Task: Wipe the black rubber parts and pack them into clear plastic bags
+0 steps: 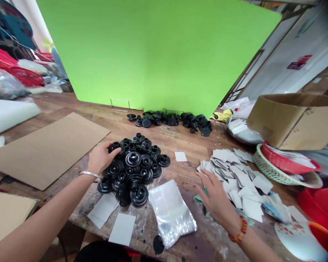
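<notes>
Table (pixel 186 142) station: left hand (pixel 100 158) on black parts pile (pixel 133 169), right hand (pixel 214 196) by white cards (pixel 235 174).
Left fingers gripped one black part (pixel 115 146) at the pile's far-left side, mid-table; right fingers lay spread open beside the cards, toward the right edge.

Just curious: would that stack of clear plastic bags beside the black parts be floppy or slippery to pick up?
Probably floppy: the clear plastic bags look thin and creased. Likely slippery: the glossy stack lies slightly fanned. Probably light, being thin film.
</notes>
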### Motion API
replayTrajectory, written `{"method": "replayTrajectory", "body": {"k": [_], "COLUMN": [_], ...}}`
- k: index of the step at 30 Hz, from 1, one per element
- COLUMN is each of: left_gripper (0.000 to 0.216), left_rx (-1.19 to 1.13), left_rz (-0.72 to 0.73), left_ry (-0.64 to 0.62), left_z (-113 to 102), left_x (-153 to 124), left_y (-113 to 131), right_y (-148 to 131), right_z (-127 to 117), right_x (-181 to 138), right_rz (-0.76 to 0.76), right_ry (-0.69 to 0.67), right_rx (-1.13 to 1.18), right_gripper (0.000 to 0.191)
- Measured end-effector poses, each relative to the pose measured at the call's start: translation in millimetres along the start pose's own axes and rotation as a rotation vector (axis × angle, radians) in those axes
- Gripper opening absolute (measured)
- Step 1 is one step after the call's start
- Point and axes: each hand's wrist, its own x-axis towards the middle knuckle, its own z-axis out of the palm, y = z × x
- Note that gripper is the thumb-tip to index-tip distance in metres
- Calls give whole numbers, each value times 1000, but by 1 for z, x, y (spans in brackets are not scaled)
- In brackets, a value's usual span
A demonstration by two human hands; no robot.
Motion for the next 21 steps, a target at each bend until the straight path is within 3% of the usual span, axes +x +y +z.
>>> {"method": "replayTrajectory", "body": {"k": [5,10,15,21], "left_gripper": [56,44,52,49], "left_rx": [-21,14,260,391], "left_rz": [38,330,526,538], "left_ry": [41,171,55,-37], "left_z": [12,18,27,21], "left_x": [-2,-33,-73,-79], "left_y": [-7,-3,-5,-13], "right_y": [-83,-131,-137,-109], "right_z": [31,81,105,96], "right_x": [80,143,165,153], "right_rz": [-210,-338,-413,-433], "right_ry": [-130,-160,-184,-182], "right_rx": [330,345,285,272], "right_gripper": [51,72,60,44]}}
